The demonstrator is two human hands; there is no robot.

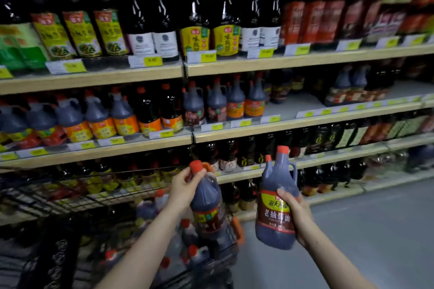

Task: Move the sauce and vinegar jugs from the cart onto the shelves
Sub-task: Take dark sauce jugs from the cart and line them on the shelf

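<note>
So you've got a jug in each hand right now: your left hand (pixel 182 185) has its grip wrapped round the neck of one dark sauce jug (pixel 207 204) just under its red cap, hanging right above the cart (pixel 231 239) where more red-capped jugs (pixel 187 244) are still sitting, and your right hand (pixel 297 213) has its grip clenched round the body of a second jug (pixel 276 204), held upright over the grey floor (pixel 375 230). Further back, the shelves (pixel 258 130) are lined with similar jugs (pixel 234 103) on the middle level, with a bare stretch just right of them, and tall bottles (pixel 195 28) up top.
</note>
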